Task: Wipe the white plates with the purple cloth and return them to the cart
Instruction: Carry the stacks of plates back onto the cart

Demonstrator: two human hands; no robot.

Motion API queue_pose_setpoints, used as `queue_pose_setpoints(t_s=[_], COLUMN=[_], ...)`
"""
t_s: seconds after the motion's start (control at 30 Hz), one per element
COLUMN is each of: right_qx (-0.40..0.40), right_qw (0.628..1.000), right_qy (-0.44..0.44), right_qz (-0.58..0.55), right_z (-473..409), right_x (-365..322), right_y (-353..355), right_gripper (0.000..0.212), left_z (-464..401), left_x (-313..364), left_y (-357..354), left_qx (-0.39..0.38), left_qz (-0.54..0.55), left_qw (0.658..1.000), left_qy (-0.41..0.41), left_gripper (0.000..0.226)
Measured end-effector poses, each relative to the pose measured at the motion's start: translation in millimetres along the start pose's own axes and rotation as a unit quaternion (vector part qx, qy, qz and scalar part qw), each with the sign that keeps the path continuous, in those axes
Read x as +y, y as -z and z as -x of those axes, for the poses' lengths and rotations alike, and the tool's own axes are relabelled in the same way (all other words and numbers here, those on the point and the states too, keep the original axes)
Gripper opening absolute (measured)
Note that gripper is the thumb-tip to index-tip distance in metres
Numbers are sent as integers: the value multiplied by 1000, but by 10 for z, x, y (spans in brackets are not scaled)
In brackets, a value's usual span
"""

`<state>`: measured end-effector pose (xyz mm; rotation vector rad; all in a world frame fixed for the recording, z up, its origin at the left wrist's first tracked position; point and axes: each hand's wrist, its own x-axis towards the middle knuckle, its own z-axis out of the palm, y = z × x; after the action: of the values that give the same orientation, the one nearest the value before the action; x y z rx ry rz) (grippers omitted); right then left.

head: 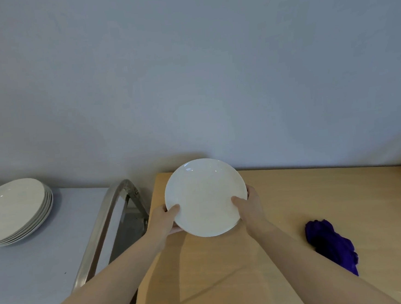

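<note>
I had both hands, left [162, 218] and right [249, 203], grasping the white plate [204, 197] by opposite rims above the worktop [294, 197]; it looked stiff, glossy, breakable, so rim holds seemed safest.

The round white glazed plate [205, 197] shines glossy and smooth — so does the stacked white crockery [14, 212]. The pale wooden tabletop [318, 197] looks matt; the crumpled purple cloth [331, 244] soft; the brushed-metal cart handle [104, 229] dull.

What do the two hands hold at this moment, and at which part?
Both hands hold one round white plate by its rim: the left hand at its left edge, the right hand at its right edge, thumbs on top.
</note>
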<state>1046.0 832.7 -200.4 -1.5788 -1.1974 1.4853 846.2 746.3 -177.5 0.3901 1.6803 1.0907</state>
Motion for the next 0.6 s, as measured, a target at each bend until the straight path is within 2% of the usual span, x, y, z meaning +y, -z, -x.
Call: queue_pose_setpoints(t_s=[0.13,0.33,0.6], right_qx=[-13,-41,-99], right_qw=[999,996,992], right_qy=[11,25,43], right_qz=[38,70,71], right_z=[66,213,410], right_x=[-106,-223,-348], right_y=[-51,-212,-604], right_gripper=[51,60,50], left_z=[123,359,634], left_x=[45,60,167], left_y=[109,331,751], left_qx=[3,22,89], left_qz=[3,9,47], left_qw=[1000,998,992], left_qy=[-23,-55,-75], left_gripper=[32,31,30])
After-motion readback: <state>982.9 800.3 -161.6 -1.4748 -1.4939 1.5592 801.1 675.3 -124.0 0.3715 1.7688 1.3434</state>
